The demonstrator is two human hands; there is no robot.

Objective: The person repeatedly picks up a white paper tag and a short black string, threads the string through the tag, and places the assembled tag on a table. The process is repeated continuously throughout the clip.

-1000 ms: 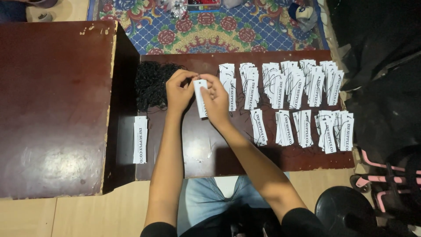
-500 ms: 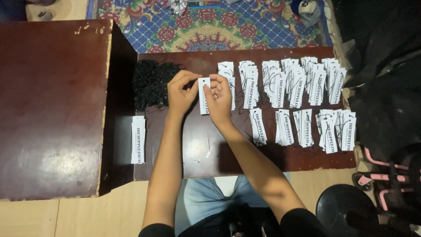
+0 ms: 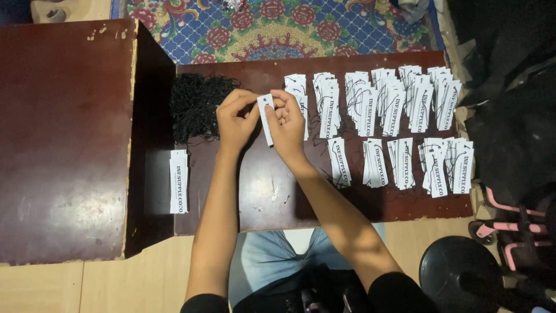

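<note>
Vs. a sec ago: both hands have drifted a bit toward the near-left w/ the tag, away from the first far pile; tag now sits more upright btw them, hole end at the far tip. Piles haven't budged.

The white paper tag (image 3: 266, 117) is held just above the low brown table (image 3: 263, 194), at its far-left part, right beside the heap of black string loops (image 3: 196, 106). Left hand (image 3: 234, 117) has thumb + fingers closed on the tag's left edge near the hole; right hand (image 3: 288, 120) pinches the right edge, fingertips bunched up by the hole too. Can't tell if a string is already btw the fingers, too fine to see.

Handling, my read: tag is thin card, v. light, stiff enough to stay flat but creases easily; hold by the long edges, keep the hole free. String is soft, limp, tangles, best taken by one loop end.

Around: unstrung tag stack (image 3: 178, 180) on the dark strip near-left, by the big raised tabletop (image 3: 63, 139). Finished tag piles (image 3: 379, 98) in two rows to the right. Patterned rug (image 3: 278, 29) beyond.
</note>
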